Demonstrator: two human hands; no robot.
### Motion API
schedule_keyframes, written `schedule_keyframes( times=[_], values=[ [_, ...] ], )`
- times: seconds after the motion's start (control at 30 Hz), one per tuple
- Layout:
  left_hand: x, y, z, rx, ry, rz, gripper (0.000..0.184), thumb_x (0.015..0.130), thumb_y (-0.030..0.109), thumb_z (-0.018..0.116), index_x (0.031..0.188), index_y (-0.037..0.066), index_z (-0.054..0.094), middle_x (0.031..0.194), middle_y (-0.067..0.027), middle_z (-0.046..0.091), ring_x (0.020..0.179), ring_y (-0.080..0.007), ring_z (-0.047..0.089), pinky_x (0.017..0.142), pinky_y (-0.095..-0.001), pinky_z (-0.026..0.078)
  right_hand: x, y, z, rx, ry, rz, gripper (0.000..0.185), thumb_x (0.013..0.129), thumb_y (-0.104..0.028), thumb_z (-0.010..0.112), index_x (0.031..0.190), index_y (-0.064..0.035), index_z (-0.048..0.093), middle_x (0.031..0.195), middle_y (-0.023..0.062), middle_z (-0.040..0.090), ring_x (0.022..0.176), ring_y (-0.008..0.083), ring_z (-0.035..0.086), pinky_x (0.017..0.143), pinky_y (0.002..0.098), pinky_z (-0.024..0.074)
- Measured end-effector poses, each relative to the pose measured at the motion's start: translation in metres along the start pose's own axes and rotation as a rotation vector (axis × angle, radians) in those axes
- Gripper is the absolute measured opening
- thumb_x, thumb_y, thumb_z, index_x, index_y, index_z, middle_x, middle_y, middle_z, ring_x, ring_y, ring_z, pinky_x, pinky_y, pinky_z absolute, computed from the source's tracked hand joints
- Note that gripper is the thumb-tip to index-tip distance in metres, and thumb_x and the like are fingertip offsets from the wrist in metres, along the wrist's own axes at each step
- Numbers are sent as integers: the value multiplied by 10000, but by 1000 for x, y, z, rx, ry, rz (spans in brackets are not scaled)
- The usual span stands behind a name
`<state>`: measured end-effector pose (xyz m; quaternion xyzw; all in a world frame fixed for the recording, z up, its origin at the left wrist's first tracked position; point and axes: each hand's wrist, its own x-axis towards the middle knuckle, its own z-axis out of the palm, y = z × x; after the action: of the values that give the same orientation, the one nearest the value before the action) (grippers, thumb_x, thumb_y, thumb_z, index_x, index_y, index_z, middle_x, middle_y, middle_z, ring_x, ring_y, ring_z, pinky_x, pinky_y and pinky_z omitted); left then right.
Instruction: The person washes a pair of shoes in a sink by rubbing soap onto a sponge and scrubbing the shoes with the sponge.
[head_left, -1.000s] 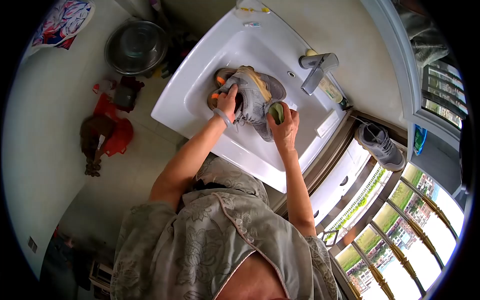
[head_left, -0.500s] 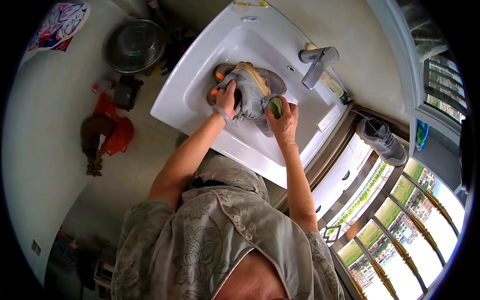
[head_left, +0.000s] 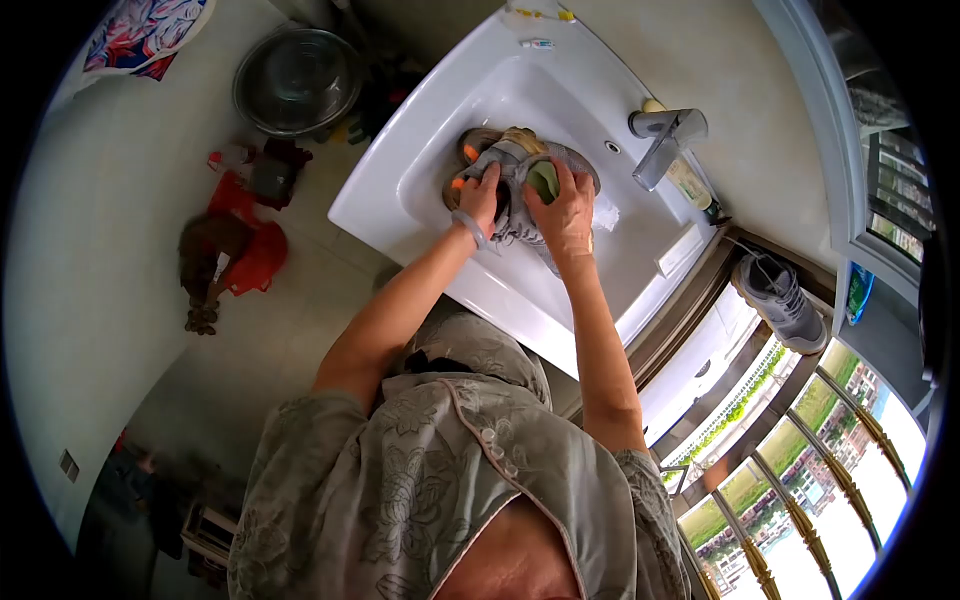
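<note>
Grey shoes (head_left: 515,165) with tan soles and orange patches lie in the white sink (head_left: 420,110), one partly over the other. My left hand (head_left: 478,202) grips the upper shoe at its opening, fingers hidden partly inside; a pale bracelet is on that wrist. Pinched in my right hand (head_left: 563,212) is a green pad (head_left: 543,180), pressed against the grey upper of the same shoe. White suds show in the basin to the right of the shoes.
A chrome faucet (head_left: 668,140) reaches over the sink's right side. Another grey shoe (head_left: 782,302) rests on the window ledge. On the floor at left are a clear basin (head_left: 298,82) and a red bag (head_left: 262,255). A small tube (head_left: 537,44) lies on the sink's back rim.
My right hand has moved up and left across the shoe with the green pad, relative to the sink. My left hand keeps its hold. The whole view has shifted slightly.
</note>
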<state>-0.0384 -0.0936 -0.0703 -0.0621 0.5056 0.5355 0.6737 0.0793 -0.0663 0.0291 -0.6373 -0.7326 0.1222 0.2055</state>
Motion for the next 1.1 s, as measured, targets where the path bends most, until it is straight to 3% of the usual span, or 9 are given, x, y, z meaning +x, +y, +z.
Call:
schedule_keyframes(
  times=[0.07, 0.1, 0.23, 0.3, 0.37, 0.57, 0.77, 0.83, 1.1],
  values=[
    [-5, 9, 4, 81, -15, -75, 553, 926, 496, 652, 1129, -12, 574, 989, -41, 563, 900, -135, 543, 824, -276, 496, -40, 31, -25, -72, -23, 83, 558, 705, -236, 824, 1219, -109, 648, 1041, 176, 563, 970, 356, 575, 866, 439, 504],
    [-9, 20, 5, 84, -84, -172, 455, 977, 360, 628, 1261, 13, 549, 1166, -91, 642, 1036, -166, 638, 909, -336, 541, -48, 36, -33, -68, -48, 111, 561, 712, -226, 825, 1228, -103, 644, 1038, 174, 562, 963, 346, 577, 864, 433, 502],
    [-75, 93, 5, 683, -332, 4, 434, 969, 342, 639, 1198, -21, 574, 1099, -123, 668, 999, -219, 656, 891, -349, 540, -39, 54, -34, 6, -68, 139, 558, 725, -226, 823, 1235, -93, 639, 1036, 178, 565, 969, 357, 578, 872, 437, 501],
    [-78, 123, -24, 1411, -256, 831, 484, 954, 308, 641, 1279, -34, 533, 1215, -207, 616, 1132, -334, 601, 1003, -407, 475, -32, 59, -31, 35, -57, 173, 557, 729, -226, 821, 1238, -92, 637, 1036, 180, 566, 974, 359, 577, 877, 439, 499],
    [-84, 155, -36, 1803, 23, 1186, 688, 924, 339, 655, 1434, -43, 393, 1450, -280, 418, 1357, -420, 400, 1135, -482, 322, -33, 61, -32, 77, -74, 234, 542, 739, -231, 814, 1232, -90, 638, 1041, 188, 567, 996, 364, 575, 893, 440, 493],
    [-20, 147, -31, 1985, 121, 1110, 955, 912, 503, 606, 1532, -63, 151, 1616, -252, 111, 1493, -424, 120, 1199, -543, 107, -32, 59, -27, 39, -26, 249, 533, 744, -238, 809, 1225, -99, 627, 1093, 184, 575, 1028, 377, 564, 916, 444, 481],
    [30, 135, 41, 1934, -68, 1285, 768, 939, 469, 573, 1514, 29, 316, 1603, -186, 221, 1487, -367, 181, 1207, -509, 131, -32, 52, -28, 25, 14, 263, 548, 741, -236, 806, 1238, -115, 610, 1116, 179, 580, 1055, 378, 557, 929, 448, 474],
    [36, 133, 62, 1895, -369, 1325, 748, 950, 442, 568, 1506, 11, 315, 1596, -192, 234, 1475, -374, 210, 1204, -499, 165, -32, 50, -28, 5, 16, 259, 541, 743, -231, 801, 1235, -113, 613, 1112, 184, 581, 1045, 379, 560, 924, 447, 475],
    [62, 115, 107, 1851, -345, 1292, 797, 937, 422, 595, 1460, -101, 299, 1569, -285, 224, 1468, -410, 210, 1197, -496, 200, -32, 51, -26, 46, 56, 295, 529, 741, -202, 793, 1229, -100, 617, 1063, 202, 578, 1010, 391, 564, 899, 452, 484]
  ],
)
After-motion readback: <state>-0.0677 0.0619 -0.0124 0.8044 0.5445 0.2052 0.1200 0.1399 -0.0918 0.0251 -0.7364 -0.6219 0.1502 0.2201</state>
